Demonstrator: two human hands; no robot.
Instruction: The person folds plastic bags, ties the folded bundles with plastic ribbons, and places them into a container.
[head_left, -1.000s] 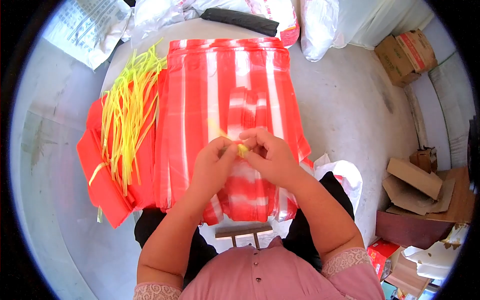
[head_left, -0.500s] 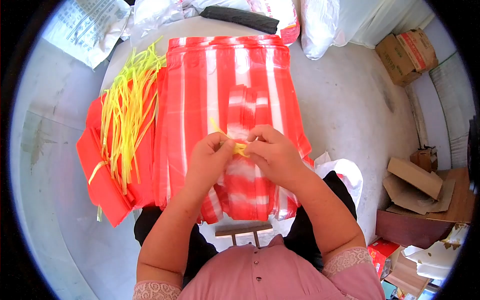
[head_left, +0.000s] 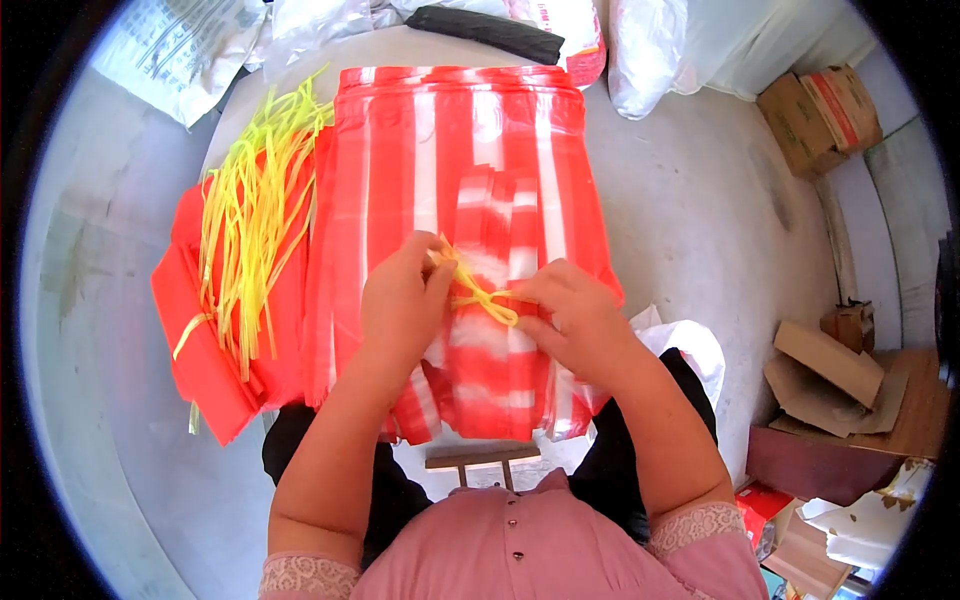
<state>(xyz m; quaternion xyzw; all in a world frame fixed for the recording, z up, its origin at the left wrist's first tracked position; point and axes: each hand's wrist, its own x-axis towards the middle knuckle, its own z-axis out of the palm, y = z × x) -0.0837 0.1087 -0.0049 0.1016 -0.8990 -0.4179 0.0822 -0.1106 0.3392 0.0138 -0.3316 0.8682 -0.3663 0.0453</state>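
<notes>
A yellow ribbon, looped like a bow, lies around the middle of a narrow folded bundle of red-and-white striped plastic. My left hand pinches the ribbon's upper left part between thumb and fingers. On the right side, my right hand has thumb and fingers closed on the ribbon near its loop. Beneath the bundle is a wide stack of red-and-white striped plastic. Many loose yellow ribbons rest on red folded plastic to the left.
A black rolled bundle lies at the table's far edge, near white plastic bags. Cardboard boxes stand at the back right, with an opened carton farther down. A wooden stool part shows below the stack.
My hands have moved apart, the left up and leftward, the right slightly down and rightward. The yellow ribbon, earlier bunched between my fingers, now shows an open bow with a loop.
</notes>
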